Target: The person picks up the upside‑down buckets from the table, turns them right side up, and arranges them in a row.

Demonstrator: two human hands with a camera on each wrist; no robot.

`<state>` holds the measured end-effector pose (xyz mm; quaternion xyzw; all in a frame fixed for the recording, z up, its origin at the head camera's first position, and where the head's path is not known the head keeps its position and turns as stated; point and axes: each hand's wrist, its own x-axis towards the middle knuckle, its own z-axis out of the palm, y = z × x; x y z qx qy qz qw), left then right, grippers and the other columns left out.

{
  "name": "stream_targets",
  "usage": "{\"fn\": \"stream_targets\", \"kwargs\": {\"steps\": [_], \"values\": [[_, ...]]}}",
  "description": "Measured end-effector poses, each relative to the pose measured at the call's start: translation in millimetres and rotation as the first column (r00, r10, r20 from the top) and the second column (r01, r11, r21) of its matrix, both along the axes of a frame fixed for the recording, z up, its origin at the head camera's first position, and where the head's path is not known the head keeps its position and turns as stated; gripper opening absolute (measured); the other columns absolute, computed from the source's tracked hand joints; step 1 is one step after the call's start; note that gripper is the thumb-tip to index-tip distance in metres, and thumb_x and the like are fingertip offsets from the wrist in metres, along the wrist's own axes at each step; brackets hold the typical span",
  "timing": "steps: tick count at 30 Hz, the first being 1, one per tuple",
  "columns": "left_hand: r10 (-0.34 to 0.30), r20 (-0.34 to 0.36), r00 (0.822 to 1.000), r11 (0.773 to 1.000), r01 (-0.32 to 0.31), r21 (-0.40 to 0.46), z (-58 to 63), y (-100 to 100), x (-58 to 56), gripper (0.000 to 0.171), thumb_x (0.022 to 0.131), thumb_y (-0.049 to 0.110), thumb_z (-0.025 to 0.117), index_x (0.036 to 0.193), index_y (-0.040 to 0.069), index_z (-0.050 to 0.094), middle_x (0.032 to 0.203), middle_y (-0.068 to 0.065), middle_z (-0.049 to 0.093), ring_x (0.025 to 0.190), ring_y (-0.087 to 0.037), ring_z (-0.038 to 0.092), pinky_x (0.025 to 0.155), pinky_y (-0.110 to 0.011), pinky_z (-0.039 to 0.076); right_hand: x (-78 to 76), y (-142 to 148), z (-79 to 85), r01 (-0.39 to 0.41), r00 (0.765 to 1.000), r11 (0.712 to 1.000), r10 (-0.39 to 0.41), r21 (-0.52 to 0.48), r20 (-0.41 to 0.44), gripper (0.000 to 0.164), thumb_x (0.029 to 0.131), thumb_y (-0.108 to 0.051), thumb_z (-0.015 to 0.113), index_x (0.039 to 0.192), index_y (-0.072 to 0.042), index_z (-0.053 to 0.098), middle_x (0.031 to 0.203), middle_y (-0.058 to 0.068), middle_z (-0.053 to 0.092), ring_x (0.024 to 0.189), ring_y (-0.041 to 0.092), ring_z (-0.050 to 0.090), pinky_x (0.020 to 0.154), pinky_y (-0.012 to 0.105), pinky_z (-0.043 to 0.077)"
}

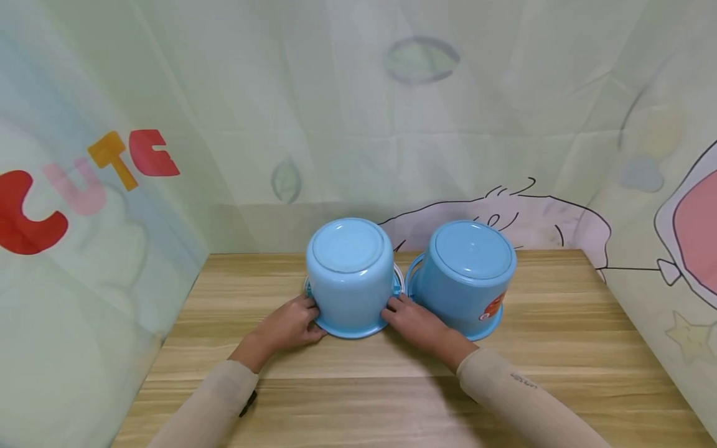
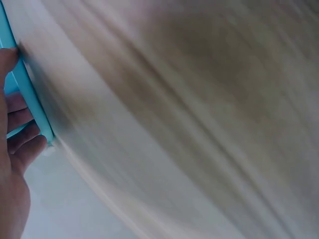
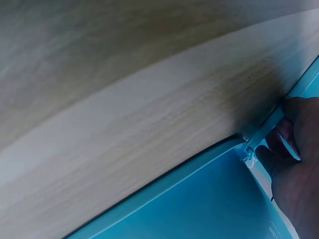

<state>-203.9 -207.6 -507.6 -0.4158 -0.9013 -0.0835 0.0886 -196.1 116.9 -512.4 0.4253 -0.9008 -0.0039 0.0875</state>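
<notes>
A light blue bucket [image 1: 351, 274] stands upside down on the wooden table, its round base facing up. My left hand [image 1: 291, 323] grips its rim on the left side; in the left wrist view the thumb and fingers lie on either side of the blue rim [image 2: 35, 107]. On the opposite side, my right hand [image 1: 417, 320] holds the same rim, fingers curled at it in the right wrist view. Just right of that hand is a second upside-down blue bucket [image 1: 462, 292] with a red sticker. Its wall [image 3: 199, 204] fills the lower right wrist view.
The wooden tabletop [image 1: 370, 398] ends at a pale printed cloth [image 1: 336, 124] hanging behind it and at both sides. A bucket handle [image 1: 413, 270] loops between the two buckets. Coloured letters mark the left cloth, and a pink balloon drawing the right.
</notes>
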Motion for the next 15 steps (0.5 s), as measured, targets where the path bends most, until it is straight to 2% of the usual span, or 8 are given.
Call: {"fn": "stream_targets", "kwargs": {"steps": [8,15], "values": [[-0.002,-0.059,0.998,1.0,0.002,-0.011,-2.3,-0.6,1.4,0.032,0.085,0.029,0.084,0.072,0.013,0.059,0.078,0.004,0.051,0.075,-0.011,0.045,0.067,-0.029,0.05,1.0,-0.6,-0.1,0.001,1.0,1.0,-0.001,0.0,-0.01,0.02,0.1,-0.005,0.065,0.118,-0.012,0.067,0.114,0.005,0.061,0.098,0.019,0.058,0.086,0.03,0.056],[-0.03,-0.131,0.991,0.999,0.031,0.009,-3.7,-3.4,1.7,0.025,0.083,0.023,0.085,0.077,0.01,0.064,0.085,0.0,0.057,0.079,-0.013,0.049,0.069,-0.031,0.052,2.3,0.3,-1.9,0.001,1.0,1.0,-0.001,-0.008,-0.029,0.02,0.101,-0.005,0.064,0.119,-0.013,0.066,0.114,0.005,0.061,0.1,0.02,0.057,0.087,0.031,0.056]]}}
